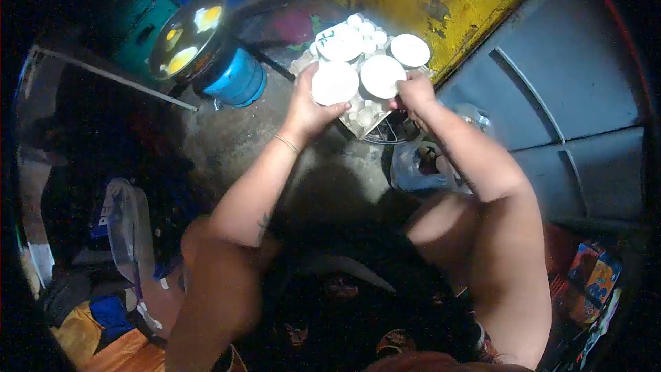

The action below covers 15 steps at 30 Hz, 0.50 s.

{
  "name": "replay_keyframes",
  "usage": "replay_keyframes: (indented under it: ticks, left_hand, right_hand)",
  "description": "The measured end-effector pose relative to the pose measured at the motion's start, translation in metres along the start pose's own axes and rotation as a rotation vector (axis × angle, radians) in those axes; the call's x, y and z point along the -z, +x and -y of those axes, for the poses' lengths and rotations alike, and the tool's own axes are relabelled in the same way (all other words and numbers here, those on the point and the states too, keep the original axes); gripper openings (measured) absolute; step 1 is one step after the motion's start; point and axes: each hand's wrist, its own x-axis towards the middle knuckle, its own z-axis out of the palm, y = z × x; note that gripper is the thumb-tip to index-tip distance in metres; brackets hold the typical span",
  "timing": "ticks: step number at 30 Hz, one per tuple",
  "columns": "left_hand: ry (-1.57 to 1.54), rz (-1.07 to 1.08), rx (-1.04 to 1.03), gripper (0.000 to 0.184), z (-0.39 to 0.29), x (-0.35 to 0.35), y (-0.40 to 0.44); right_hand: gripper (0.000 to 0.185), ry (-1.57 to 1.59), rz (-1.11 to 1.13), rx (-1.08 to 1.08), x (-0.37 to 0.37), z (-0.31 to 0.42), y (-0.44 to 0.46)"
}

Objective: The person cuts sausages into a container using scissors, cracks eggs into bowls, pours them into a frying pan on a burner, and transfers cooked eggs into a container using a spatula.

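Note:
My left hand [312, 107] grips a round white dish [335, 84] from its left side, thumb along the lower edge. Pinched at its right rim by my right hand [415, 91] is a second round white dish [383, 76]. Both are held over a grey egg tray [363, 122]. White eggs [365, 31] sit at the tray's far end. Another white round piece with dark marks [339, 43] lies behind the left dish, and one more white dish [410, 50] rests at the tray's right corner. What the dishes contain is too bright to tell.
At the upper left, a dark pan [187, 38] with several frying eggs sits above a blue burner cylinder [236, 79]. A yellow panel [441, 0] and grey metal doors [551, 83] stand at right. A clear plastic bag [418, 171] lies below the tray.

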Motion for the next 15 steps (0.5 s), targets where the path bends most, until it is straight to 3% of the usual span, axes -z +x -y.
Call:
replay_keyframes:
  ticks: [1, 5, 8, 15]
  left_hand:
    - [0.024, 0.024, 0.002, 0.101, 0.006, -0.007, -0.006]
    - [0.032, 0.081, -0.059, 0.103, 0.008, -0.024, -0.012]
    - [-0.087, 0.115, 0.014, 0.103, 0.020, -0.043, -0.012]
    - [0.071, 0.089, -0.017, 0.101, 0.017, -0.054, -0.009]
  right_hand:
    - [0.020, -0.060, 0.055, -0.022, 0.012, -0.014, 0.020]
    - [0.022, 0.257, 0.015, -0.136, 0.032, -0.008, 0.023]
    - [0.020, 0.369, 0.045, -0.135, 0.038, 0.001, 0.014]
    - [0.022, 0.324, 0.080, -0.152, 0.019, 0.002, 0.011]
